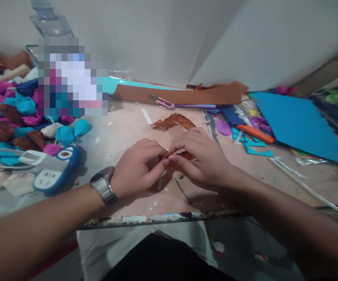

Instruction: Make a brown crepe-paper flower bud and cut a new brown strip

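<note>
Head view: from here I see the left hand (141, 166) and right hand (205, 158) meet over the tabletop (114, 130), fingers (159, 170) of both pinching brown paper (188, 155) between them. A brown strip (178, 118) lies just beyond, a pink cutter (165, 102) farther back.

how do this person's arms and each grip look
The left forearm is bare, with a silver metal-link wristwatch at the wrist. The right forearm is bare too, with no watch. The left grip and right grip are gloveless.
</note>
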Action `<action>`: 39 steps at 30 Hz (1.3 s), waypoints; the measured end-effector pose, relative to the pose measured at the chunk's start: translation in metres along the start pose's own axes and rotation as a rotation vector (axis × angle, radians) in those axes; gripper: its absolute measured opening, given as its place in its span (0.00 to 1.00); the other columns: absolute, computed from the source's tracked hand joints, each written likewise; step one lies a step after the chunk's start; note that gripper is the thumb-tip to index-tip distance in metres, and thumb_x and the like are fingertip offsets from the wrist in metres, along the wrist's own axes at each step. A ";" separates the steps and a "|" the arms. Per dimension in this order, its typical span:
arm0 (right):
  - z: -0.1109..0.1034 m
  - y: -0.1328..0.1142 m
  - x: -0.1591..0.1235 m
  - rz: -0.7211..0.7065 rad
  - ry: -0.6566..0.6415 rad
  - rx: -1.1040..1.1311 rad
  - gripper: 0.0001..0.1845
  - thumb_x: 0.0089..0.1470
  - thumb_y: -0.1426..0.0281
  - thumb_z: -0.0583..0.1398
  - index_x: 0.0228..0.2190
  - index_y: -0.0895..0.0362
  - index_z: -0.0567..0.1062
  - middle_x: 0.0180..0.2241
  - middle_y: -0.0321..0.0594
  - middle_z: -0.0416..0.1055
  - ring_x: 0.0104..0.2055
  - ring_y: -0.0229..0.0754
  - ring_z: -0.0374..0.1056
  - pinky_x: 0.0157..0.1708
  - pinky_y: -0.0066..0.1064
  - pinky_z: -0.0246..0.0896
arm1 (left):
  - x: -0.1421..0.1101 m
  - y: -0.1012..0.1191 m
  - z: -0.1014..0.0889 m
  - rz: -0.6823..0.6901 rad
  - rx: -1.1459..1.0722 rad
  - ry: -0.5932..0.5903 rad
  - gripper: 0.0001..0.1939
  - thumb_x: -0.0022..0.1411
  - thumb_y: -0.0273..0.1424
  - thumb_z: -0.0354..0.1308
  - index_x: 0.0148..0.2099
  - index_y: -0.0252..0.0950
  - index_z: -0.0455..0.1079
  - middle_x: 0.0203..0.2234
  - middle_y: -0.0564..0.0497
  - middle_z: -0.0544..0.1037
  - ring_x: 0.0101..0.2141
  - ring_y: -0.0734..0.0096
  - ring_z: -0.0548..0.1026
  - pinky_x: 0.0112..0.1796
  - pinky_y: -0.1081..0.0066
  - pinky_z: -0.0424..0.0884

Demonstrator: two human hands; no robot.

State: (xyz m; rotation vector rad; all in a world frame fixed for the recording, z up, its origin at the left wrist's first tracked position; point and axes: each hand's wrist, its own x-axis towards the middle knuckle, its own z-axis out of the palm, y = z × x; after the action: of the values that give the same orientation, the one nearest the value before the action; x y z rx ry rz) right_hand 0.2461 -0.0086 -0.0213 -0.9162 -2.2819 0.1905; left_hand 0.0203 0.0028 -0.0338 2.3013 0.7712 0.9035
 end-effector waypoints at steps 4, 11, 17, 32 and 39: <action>0.001 0.000 0.000 -0.025 0.008 0.007 0.06 0.69 0.65 0.62 0.40 0.54 0.75 0.37 0.38 0.79 0.43 0.44 0.73 0.53 0.41 0.60 | -0.001 0.001 0.000 0.009 -0.001 -0.014 0.10 0.71 0.30 0.56 0.41 0.33 0.77 0.30 0.49 0.76 0.34 0.65 0.72 0.40 0.64 0.66; 0.001 0.001 0.000 -0.022 0.016 0.006 0.04 0.69 0.68 0.61 0.40 0.55 0.75 0.36 0.38 0.78 0.42 0.43 0.73 0.52 0.41 0.60 | -0.002 -0.001 0.002 -0.044 0.004 -0.055 0.09 0.70 0.29 0.56 0.37 0.34 0.74 0.28 0.50 0.73 0.33 0.66 0.70 0.37 0.65 0.64; -0.001 0.003 0.000 0.008 0.028 -0.014 0.04 0.68 0.67 0.62 0.39 0.55 0.75 0.36 0.38 0.78 0.42 0.44 0.73 0.52 0.40 0.60 | -0.002 0.000 0.002 -0.054 0.022 -0.054 0.07 0.69 0.31 0.58 0.41 0.33 0.74 0.31 0.49 0.76 0.35 0.64 0.71 0.40 0.63 0.66; -0.003 0.007 0.000 -0.041 0.052 0.027 0.09 0.67 0.62 0.65 0.39 0.54 0.77 0.35 0.36 0.79 0.40 0.41 0.73 0.50 0.40 0.60 | 0.000 -0.004 -0.002 -0.050 -0.253 0.127 0.08 0.72 0.34 0.63 0.41 0.36 0.80 0.34 0.50 0.83 0.38 0.70 0.78 0.43 0.69 0.72; -0.003 0.001 0.000 -0.051 0.110 0.059 0.05 0.65 0.67 0.66 0.39 0.55 0.77 0.35 0.36 0.79 0.40 0.40 0.73 0.50 0.39 0.62 | 0.002 -0.003 -0.003 -0.028 -0.312 0.130 0.07 0.72 0.32 0.63 0.41 0.37 0.79 0.34 0.50 0.83 0.37 0.70 0.79 0.43 0.68 0.73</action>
State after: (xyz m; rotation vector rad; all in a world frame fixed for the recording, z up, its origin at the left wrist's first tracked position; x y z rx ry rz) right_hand 0.2487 -0.0080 -0.0195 -0.8171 -2.1845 0.1797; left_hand 0.0187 0.0065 -0.0332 1.9710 0.6612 1.0860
